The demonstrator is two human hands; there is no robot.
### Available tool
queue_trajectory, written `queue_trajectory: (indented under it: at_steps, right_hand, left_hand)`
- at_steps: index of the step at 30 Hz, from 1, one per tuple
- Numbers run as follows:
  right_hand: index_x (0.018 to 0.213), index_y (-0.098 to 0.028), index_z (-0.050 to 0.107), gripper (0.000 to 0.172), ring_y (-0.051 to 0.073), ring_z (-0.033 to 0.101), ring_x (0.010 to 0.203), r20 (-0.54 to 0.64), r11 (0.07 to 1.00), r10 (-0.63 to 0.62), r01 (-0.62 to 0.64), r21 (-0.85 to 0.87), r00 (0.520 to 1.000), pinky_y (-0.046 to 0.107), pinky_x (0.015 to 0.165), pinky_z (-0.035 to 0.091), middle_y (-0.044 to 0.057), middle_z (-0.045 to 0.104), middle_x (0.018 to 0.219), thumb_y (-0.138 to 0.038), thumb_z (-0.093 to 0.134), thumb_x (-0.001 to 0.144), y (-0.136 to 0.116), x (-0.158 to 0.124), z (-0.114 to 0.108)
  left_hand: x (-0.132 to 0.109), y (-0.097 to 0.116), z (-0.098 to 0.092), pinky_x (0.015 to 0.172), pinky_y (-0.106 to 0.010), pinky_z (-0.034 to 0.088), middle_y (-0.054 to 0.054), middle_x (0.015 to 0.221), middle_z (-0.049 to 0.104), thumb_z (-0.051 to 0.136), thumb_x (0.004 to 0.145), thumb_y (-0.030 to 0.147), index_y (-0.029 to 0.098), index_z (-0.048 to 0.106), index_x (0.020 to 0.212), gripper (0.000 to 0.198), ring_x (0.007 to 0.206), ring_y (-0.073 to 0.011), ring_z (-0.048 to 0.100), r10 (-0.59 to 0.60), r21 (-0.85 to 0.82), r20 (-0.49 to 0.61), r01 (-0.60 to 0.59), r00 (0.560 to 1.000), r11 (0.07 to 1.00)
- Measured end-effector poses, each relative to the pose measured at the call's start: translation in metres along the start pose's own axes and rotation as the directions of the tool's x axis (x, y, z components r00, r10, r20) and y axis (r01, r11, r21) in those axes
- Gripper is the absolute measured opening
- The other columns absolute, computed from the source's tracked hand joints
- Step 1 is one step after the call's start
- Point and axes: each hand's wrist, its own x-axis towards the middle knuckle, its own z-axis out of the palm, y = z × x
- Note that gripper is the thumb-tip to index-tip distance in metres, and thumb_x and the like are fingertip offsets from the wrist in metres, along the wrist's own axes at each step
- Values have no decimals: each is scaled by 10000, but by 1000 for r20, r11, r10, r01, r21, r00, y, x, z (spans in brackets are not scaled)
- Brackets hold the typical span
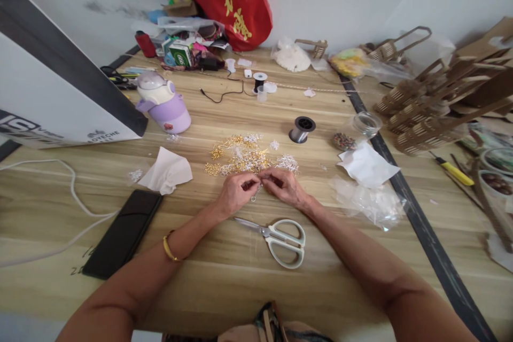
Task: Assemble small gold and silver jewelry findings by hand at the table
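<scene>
My left hand [239, 191] and my right hand [284, 186] meet at the middle of the wooden table, both with fingers pinched together. Between the fingertips hangs a small silver chain piece with a ring [253, 198] at its lower end; which hand grips it is hard to tell. Just beyond the hands lie heaps of gold and silver findings [250, 159], with silver pins [287, 162] to their right. White-handled scissors [286, 243] rest on the table nearer to me, blades pointing left. A spool of grey wire [302, 130] stands behind the heaps.
At left are a black phone [124, 232], crumpled paper [166, 171], a purple bottle [166, 104] and a large box [60, 85]. On the right lie plastic bags [371, 200], white paper [368, 164], a glass jar [366, 124] and brown baskets [425, 107]. A red bag [230, 2] is behind.
</scene>
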Motion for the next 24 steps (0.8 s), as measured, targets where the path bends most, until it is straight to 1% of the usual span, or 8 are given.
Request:
queue_trajectory:
  at_steps: [5, 9, 12, 18, 24]
  right_hand:
    - [974, -142, 648, 162, 103, 525, 604, 23, 999, -39, 39, -4, 999, 213, 540, 428, 42, 648, 789, -197, 563, 848, 0, 1, 0]
    - [955, -135, 650, 153, 105, 519, 600, 45, 1000, -30, 31, -7, 999, 214, 526, 415, 36, 630, 751, -210, 575, 845, 1, 0, 0]
    - [919, -134, 659, 139, 101, 500, 577, 39, 1000, -7, 8, -28, 999, 209, 508, 393, 24, 612, 707, -218, 574, 848, 1, 0, -1]
    - [866, -141, 657, 129, 108, 500, 598, 20, 997, -12, 13, -82, 1000, 222, 540, 390, 28, 612, 707, -232, 566, 857, 3, 0, -1]
    - [835, -152, 632, 128, 117, 507, 615, 33, 997, -32, 34, -71, 999, 231, 559, 390, 25, 603, 701, -234, 542, 874, 5, -1, -1]
  left_hand:
    - [-1, -1, 0, 662, -240, 461, -39, 751, 690, 568, 807, 201, 176, 663, 745, 116, 663, -136, 605, 18, 0, -15, -18, 1000, 1000]
    - [-2, -3, 1, 657, -236, 460, -37, 749, 687, 570, 808, 188, 176, 665, 753, 110, 665, -134, 604, 39, -2, -28, -39, 999, 999]
    - [-2, -3, 1, 656, -232, 461, -39, 741, 685, 567, 814, 176, 166, 663, 754, 114, 662, -128, 603, 89, 1, -47, -89, 995, 996]
    - [-1, -3, 3, 604, -210, 449, -27, 684, 669, 584, 801, 142, 147, 657, 726, 104, 605, -108, 584, 190, 18, -123, -190, 974, 982]
    - [-1, -7, 4, 591, -207, 435, -19, 673, 663, 594, 787, 118, 145, 659, 721, 97, 592, -104, 572, 178, 28, -119, -176, 977, 984]
